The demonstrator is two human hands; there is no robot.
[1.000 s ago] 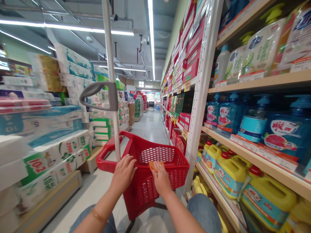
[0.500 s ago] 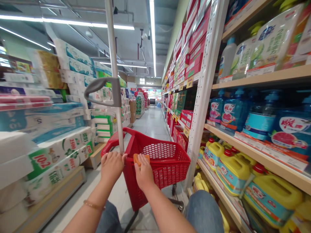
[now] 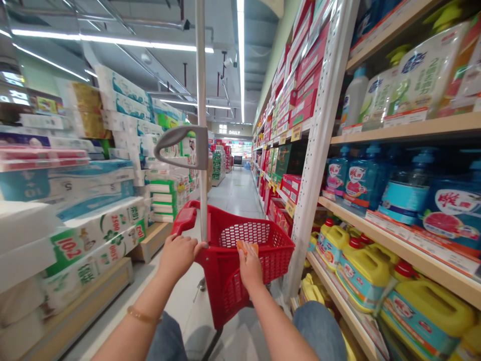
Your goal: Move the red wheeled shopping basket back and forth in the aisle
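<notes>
1. Shelving rack (image 3: 319,120), right: perforated white metal upright, pale wood-look shelf edges. My trolley stands close beside it and might knock it if pushed unevenly.
2. Toilet-roll packs (image 3: 93,235), left: soft, film-wrapped oblong blocks, stacked.
3. Shopping trolley (image 3: 229,265), in front of my knees: glossy red moulded plastic, honeycomb-pierced basket, grey loop handle (image 3: 203,148) on a smooth upright pole. It could roll or swivel if my two hands bear on it unequally.
4. Detergent jugs (image 3: 361,271), lower shelf: yellow plastic, looped grips, red caps.
5. Left hand (image 3: 181,256): fingers bent over the near red edge beside the pole; their undersides hidden.
6. Right hand (image 3: 250,269): pressing the cloth to the basket rim.
7. Orange cloth (image 3: 256,247): folded, soft-looking; could slip into the basket if my grip slackens.
</notes>
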